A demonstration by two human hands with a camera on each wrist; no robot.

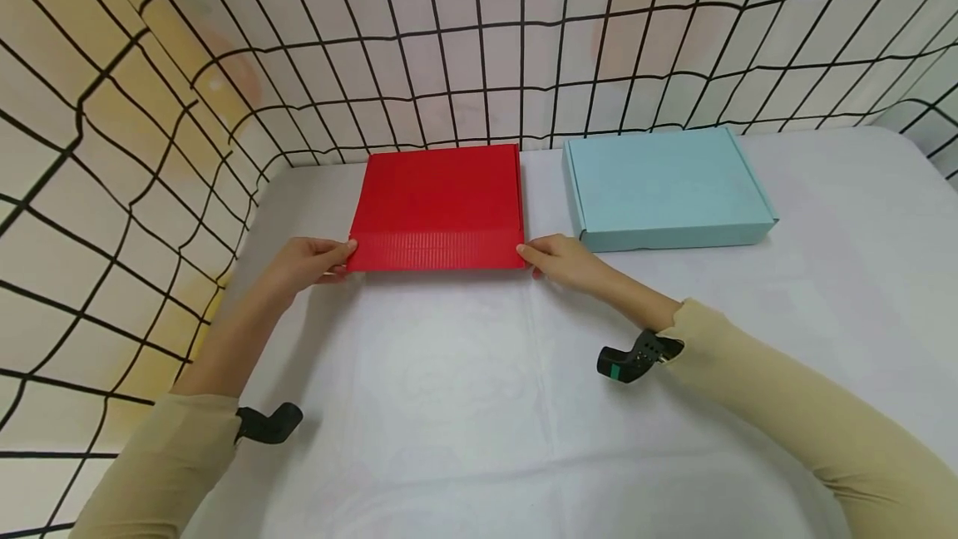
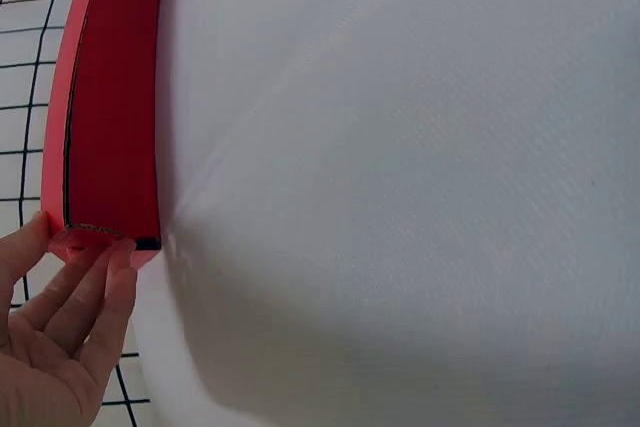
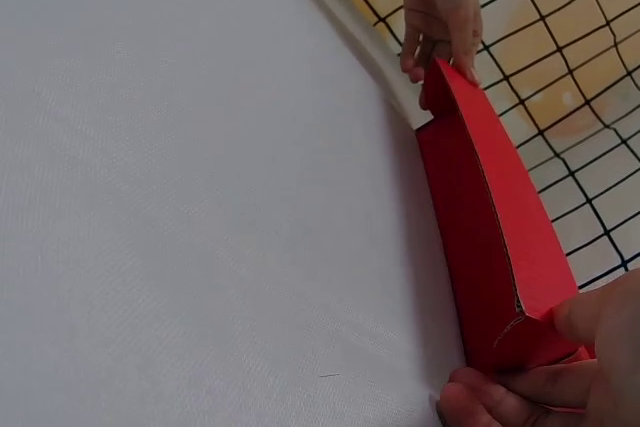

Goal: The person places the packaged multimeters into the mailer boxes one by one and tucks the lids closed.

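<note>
A flat red cardboard box [image 1: 445, 190] lies at the back of the white-covered table, a finely ribbed strip [image 1: 437, 251] along the near part of its lid. At its front left corner my left hand [image 1: 310, 259] pinches the cardboard, thumb above and fingers below. My right hand [image 1: 563, 259] holds the front right corner likewise. The box's dark red front side [image 2: 118, 97] shows in the left wrist view. In the right wrist view the lid's edge [image 3: 515, 217] stands slightly apart from the front side at the far corner. The inside of the box is hidden.
Right of the red box lies a closed light blue box [image 1: 666, 181], close to my right hand. Black wire grid panels [image 1: 479, 48] stand along the back and left of the table. A white cloth [image 1: 449, 406] covers the tabletop, with faint creases.
</note>
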